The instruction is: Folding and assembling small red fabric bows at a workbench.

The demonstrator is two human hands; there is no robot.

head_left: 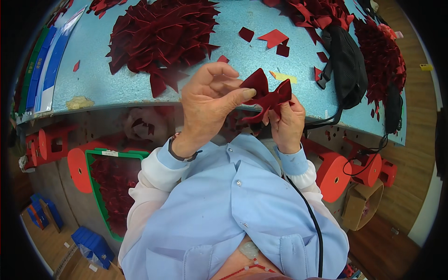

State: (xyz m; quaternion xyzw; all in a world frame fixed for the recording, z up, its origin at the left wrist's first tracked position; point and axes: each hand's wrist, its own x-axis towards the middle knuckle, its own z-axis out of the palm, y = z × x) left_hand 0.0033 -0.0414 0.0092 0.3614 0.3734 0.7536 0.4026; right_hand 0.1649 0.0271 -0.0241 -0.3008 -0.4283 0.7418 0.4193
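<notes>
Between my hands, above the table's near edge, is a dark red velvet bow [267, 97] with pointed loops and tails. My left hand [212, 93] pinches its left loop between thumb and fingers. My right hand [288, 122] grips the bow's lower right side, with some fingertips hidden behind the fabric. Just beyond my left hand lies a large heap of dark red velvet bows [161, 35] on the pale blue table [242, 51].
Red and dark velvet scraps [274, 38] lie past my hands. A black waist bag [344, 65] rests at the right, beside another bow heap [380, 60]. Blue folders [44, 70] stand far left. Below are red stools [333, 175], a green-rimmed crate [95, 196] and a cardboard box [361, 205].
</notes>
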